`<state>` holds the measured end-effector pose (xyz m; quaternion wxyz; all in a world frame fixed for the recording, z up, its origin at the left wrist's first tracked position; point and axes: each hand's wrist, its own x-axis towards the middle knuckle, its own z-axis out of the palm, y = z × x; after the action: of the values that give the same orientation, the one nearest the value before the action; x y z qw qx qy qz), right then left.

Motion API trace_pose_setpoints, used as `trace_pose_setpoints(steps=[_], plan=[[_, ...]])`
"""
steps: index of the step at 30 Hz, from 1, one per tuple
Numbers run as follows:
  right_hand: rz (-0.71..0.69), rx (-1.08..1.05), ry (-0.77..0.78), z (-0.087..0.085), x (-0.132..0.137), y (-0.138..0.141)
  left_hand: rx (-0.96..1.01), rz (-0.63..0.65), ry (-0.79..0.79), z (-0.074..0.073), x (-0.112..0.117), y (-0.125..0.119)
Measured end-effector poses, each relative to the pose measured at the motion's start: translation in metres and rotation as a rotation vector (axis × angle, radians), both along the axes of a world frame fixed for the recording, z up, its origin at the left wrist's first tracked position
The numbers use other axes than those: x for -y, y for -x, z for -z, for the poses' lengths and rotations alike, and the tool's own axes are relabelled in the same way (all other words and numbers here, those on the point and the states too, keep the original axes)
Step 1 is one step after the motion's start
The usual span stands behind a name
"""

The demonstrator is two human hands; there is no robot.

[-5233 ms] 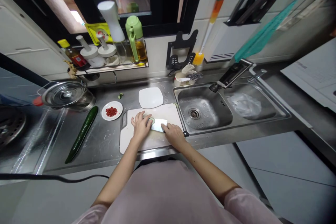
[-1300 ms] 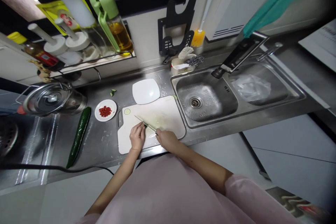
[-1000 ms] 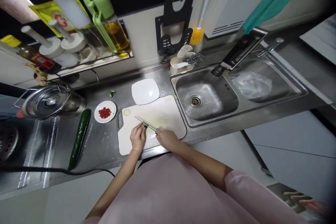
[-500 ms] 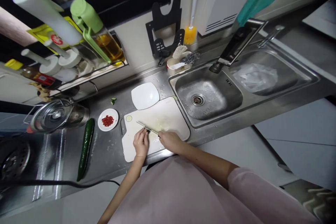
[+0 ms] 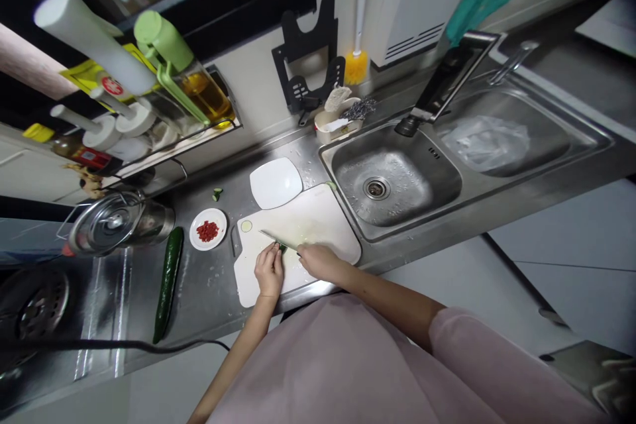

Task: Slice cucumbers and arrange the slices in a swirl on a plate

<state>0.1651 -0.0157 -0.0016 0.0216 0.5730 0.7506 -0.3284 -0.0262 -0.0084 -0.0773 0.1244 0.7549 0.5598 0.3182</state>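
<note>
My right hand point(image 5: 320, 261) is closed round the dark handle of a kitchen knife point(image 5: 273, 236), whose blade points left across the white cutting board point(image 5: 330, 218). Close against the blade, my left hand point(image 5: 269, 267) pinches a small green piece of cucumber point(image 5: 283, 248), mostly hidden by my fingers. A pale round cucumber slice point(image 5: 246, 226) lies at the board's upper left corner. Left of the board are a small white plate of chopped red pieces point(image 5: 207, 232) and a whole cucumber point(image 5: 167, 285).
An empty white dish point(image 5: 276, 183) touches the board's far edge. Small green cucumber ends point(image 5: 216, 195) lie on the steel counter. To the right is the sink point(image 5: 397, 179) with its faucet point(image 5: 422, 112); at far left, a lidded pot point(image 5: 119, 222) stands near the stove point(image 5: 37, 305).
The camera view has shifted slightly. My hands stay at almost the same place on the board, with the knife still beside my left fingers.
</note>
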Motion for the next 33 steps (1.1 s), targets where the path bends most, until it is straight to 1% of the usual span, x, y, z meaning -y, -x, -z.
trace_pose_setpoints(steps=[7,10,13,17,19,22,23,24,25,27,28,30,33], plan=[[0.044,0.023,-0.006,0.008,0.002,0.010,0.008,-0.004,0.006,-0.002,0.000,-0.001],[0.060,0.026,-0.005,0.005,0.005,0.009,0.041,-0.023,0.013,-0.005,0.001,-0.004],[0.069,0.033,-0.014,-0.002,0.009,0.006,0.096,-0.070,0.045,-0.008,0.003,-0.009],[0.054,0.088,-0.053,-0.011,0.015,-0.002,0.187,-0.166,0.125,-0.013,0.005,-0.016],[0.054,0.134,-0.074,-0.013,0.018,-0.007,0.237,-0.237,0.130,-0.019,0.005,-0.016],[0.045,0.213,-0.123,-0.014,0.022,-0.017,0.270,-0.403,0.009,-0.036,-0.001,-0.012],[0.034,0.233,-0.148,-0.015,0.023,-0.020,0.257,-0.437,-0.035,-0.043,-0.004,-0.011],[0.020,0.250,-0.175,-0.016,0.024,-0.024,0.227,-0.421,-0.050,-0.050,-0.009,-0.010],[0.007,0.262,-0.202,-0.017,0.025,-0.027,0.170,-0.355,-0.019,-0.057,-0.014,-0.009],[-0.007,0.273,-0.253,-0.020,0.026,-0.032,0.009,-0.186,0.133,-0.068,-0.023,-0.011],[-0.007,0.274,-0.271,-0.022,0.026,-0.034,-0.059,-0.129,0.200,-0.072,-0.027,-0.012],[-0.010,0.266,-0.294,-0.026,0.027,-0.037,-0.142,-0.061,0.312,-0.077,-0.032,-0.016],[-0.028,0.249,-0.313,-0.032,0.027,-0.040,-0.146,-0.016,0.423,-0.080,-0.034,-0.020]])
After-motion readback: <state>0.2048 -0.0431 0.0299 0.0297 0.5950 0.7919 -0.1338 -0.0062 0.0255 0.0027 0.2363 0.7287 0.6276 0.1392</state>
